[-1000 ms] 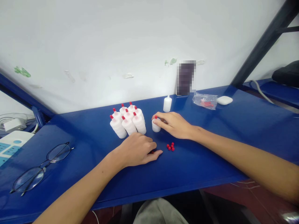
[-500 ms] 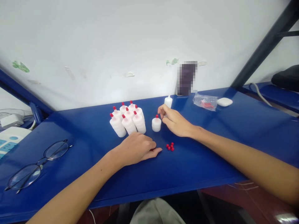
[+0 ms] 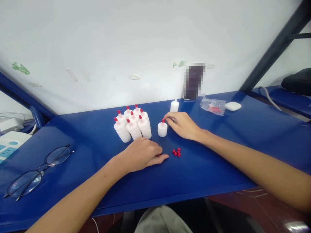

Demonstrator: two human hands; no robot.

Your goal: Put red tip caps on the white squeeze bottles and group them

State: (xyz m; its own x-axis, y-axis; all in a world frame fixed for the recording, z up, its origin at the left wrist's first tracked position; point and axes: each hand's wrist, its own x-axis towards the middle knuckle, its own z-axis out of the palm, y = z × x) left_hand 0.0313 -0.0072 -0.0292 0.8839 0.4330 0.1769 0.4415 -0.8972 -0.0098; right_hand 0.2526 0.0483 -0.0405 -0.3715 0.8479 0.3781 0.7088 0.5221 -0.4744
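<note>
A short white plastic bottle [image 3: 162, 130] with a red tip cap [image 3: 163, 121] stands upright between my hands. My right hand [image 3: 183, 124] is just right of it, its index fingertip at the side of the cap and its thumb apart. Behind that hand is another white bottle [image 3: 174, 106] whose pointed tip has no red cap. My left hand [image 3: 143, 154] rests on the table with its thumb stretched out and its other fingers loosely curled; its palm is hidden. Several loose red caps [image 3: 177, 152] lie right of the left thumb. Several red-capped bottles [image 3: 133, 124] stand grouped behind the left hand.
On the blue table [image 3: 206, 174], eyeglasses [image 3: 43, 170] lie left, near a power strip [image 3: 12, 145]. A blurred dark phone-like object [image 3: 194, 82] leans on the wall. Right of it are a clear bag [image 3: 213, 106] with red pieces and a white rounded object [image 3: 233, 106].
My right hand has moved slightly forward and down, bringing its index finger to the red cap of the near bottle. My left hand and the bottles look the same.
</note>
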